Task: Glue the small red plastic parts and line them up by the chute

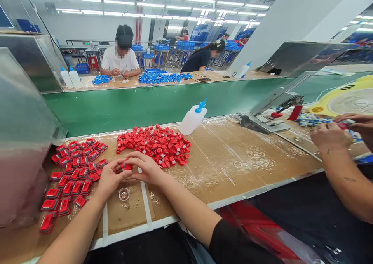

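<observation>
Between my two hands is a small red plastic part [126, 165], partly covered by my fingers. My left hand [112, 175] pinches it from the left, and my right hand [147, 168] has its fingers closed on it from the right. Just beyond my hands lies a heap of loose red plastic pieces [157, 141], some showing grey patches. To the left, many red-and-grey parts [76, 174] are spread in rough rows. A small clear round dish [124, 194] sits below my hands, with tiny bits near it on the table.
A white bottle with a blue nozzle [192, 119] leans behind the red heap. A metal press with a red handle [274, 110] stands to the right. Beside me, a co-worker's hands [332, 136] hold a part. Across the green belt [131, 106], people sit near blue pieces [163, 77].
</observation>
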Demonstrator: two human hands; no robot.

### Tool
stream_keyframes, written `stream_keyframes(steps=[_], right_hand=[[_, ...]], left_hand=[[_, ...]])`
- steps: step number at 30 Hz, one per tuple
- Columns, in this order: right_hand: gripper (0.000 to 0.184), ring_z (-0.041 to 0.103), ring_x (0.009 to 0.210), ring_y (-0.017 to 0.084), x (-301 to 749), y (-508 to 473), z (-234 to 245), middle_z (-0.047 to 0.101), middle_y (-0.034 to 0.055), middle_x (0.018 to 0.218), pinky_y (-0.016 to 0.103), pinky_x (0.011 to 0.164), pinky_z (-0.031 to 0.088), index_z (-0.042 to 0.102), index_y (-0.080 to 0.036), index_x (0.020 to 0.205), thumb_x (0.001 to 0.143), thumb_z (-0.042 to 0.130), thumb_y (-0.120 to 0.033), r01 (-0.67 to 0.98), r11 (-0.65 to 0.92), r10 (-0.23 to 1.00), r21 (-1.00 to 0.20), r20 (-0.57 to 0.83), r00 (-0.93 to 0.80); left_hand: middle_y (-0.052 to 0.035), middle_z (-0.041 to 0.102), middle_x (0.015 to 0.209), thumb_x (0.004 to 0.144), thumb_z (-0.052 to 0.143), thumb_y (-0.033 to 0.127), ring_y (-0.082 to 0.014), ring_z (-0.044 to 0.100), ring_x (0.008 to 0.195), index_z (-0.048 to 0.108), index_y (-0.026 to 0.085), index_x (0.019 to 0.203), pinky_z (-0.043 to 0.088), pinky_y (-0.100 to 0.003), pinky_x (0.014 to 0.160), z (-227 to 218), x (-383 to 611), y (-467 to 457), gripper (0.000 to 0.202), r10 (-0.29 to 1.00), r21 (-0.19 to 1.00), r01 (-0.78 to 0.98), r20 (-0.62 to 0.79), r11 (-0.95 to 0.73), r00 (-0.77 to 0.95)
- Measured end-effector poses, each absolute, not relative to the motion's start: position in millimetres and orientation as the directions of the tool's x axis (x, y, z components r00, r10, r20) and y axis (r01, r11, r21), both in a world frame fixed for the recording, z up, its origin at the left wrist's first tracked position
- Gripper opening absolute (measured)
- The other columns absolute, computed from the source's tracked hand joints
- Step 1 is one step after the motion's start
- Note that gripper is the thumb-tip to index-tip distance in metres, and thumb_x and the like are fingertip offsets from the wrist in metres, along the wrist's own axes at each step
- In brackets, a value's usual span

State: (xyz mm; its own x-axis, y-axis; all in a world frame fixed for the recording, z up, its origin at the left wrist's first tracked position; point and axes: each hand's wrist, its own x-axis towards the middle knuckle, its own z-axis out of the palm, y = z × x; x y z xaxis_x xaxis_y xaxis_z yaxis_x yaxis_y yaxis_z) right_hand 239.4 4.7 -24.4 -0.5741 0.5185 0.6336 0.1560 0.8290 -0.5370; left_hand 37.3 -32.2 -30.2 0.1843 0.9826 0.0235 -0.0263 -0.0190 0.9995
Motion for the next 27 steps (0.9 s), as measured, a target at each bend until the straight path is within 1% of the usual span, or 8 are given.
stream_keyframes(steps=[4,8,12,16,18,20,23,27], right_hand=[[0.039,0.067,0.115,0.026,284,-25,-23,0.07,0.0138,0.119,0.042,0.099,0.058,0.065,-0.023,0.13,0.095,0.073,-0.038,0.389,0.863,0.5,-0.323,0.658,-0.563],[0.031,0.071,0.106,0.023,361,-65,-51,0.069,0.0129,0.119,0.037,0.089,0.061,0.067,-0.024,0.127,0.099,0.066,-0.038,0.615,0.662,0.741,-0.429,0.499,-0.449],[0.045,0.068,0.083,0.024,449,-72,-72,0.068,0.015,0.109,0.041,0.073,0.059,0.074,-0.019,0.108,0.096,0.062,-0.061,0.832,0.217,0.915,-0.51,0.404,0.01],[0.066,0.062,0.082,0.027,467,-51,-54,0.066,0.0199,0.105,0.048,0.08,0.053,0.072,-0.014,0.109,0.093,0.053,-0.075,0.901,-0.005,0.751,-0.434,0.593,0.289],[0.049,0.061,0.083,0.024,430,-46,-40,0.068,0.0152,0.099,0.042,0.08,0.051,0.07,-0.018,0.104,0.099,0.053,-0.063,0.876,0.135,0.795,-0.463,0.578,0.183],[0.039,0.06,0.076,0.019,372,-48,-28,0.067,0.0077,0.085,0.033,0.07,0.047,0.066,-0.02,0.088,0.105,0.049,-0.051,0.767,0.373,0.889,-0.522,0.437,-0.134],[0.038,0.057,0.07,0.015,287,-55,-22,0.065,0.0023,0.077,0.028,0.064,0.036,0.061,-0.02,0.08,0.104,0.055,-0.048,0.645,0.591,0.8,-0.485,0.25,-0.545],[0.034,0.053,0.069,0.013,235,-55,-26,0.063,0.0004,0.076,0.028,0.062,0.029,0.057,-0.019,0.078,0.103,0.059,-0.041,0.545,0.729,0.662,-0.414,0.223,-0.716]], left_hand=[[-0.0119,0.076,0.123,0.086,0.073,0.059,-0.0336,0.069,0.115,0.074,0.023,0.122,0.051,-0.048,0.105,-13,24,-39,0.051,0.944,0.857,0.425,0.188,-0.292,0.27],[-0.0222,0.071,0.124,0.093,0.066,0.051,-0.0413,0.059,0.119,0.069,0.016,0.131,0.04,-0.059,0.108,-8,8,-44,0.052,0.915,0.366,0.903,0.398,-0.226,0.068],[-0.0197,0.071,0.098,0.093,0.063,0.039,-0.0401,0.059,0.104,0.074,0.017,0.108,0.037,-0.061,0.102,-16,1,-43,0.028,0.927,0.061,0.995,0.371,-0.084,0.056],[-0.0133,0.074,0.1,0.097,0.058,0.028,-0.0345,0.062,0.102,0.074,0.023,0.098,0.035,-0.058,0.103,-25,0,-34,0.016,0.934,0.063,0.975,0.306,-0.213,0.185],[-0.011,0.076,0.108,0.098,0.058,0.025,-0.032,0.064,0.104,0.073,0.024,0.107,0.037,-0.054,0.102,-29,1,-29,0.017,0.921,0.155,0.931,0.269,-0.329,0.281],[-0.01,0.075,0.121,0.098,0.059,0.022,-0.031,0.064,0.114,0.07,0.025,0.122,0.036,-0.052,0.106,-31,4,-26,0.027,0.891,0.216,0.879,0.27,-0.425,0.364],[-0.0152,0.067,0.137,0.096,0.063,0.028,-0.0355,0.057,0.129,0.065,0.022,0.133,0.035,-0.053,0.111,-30,10,-29,0.038,0.877,0.187,0.884,0.321,-0.429,0.358],[-0.0206,0.07,0.113,0.095,0.063,0.04,-0.0403,0.063,0.109,0.071,0.017,0.119,0.045,-0.054,0.096,-23,16,-36,0.035,0.937,0.155,0.954,0.284,-0.256,0.205]])
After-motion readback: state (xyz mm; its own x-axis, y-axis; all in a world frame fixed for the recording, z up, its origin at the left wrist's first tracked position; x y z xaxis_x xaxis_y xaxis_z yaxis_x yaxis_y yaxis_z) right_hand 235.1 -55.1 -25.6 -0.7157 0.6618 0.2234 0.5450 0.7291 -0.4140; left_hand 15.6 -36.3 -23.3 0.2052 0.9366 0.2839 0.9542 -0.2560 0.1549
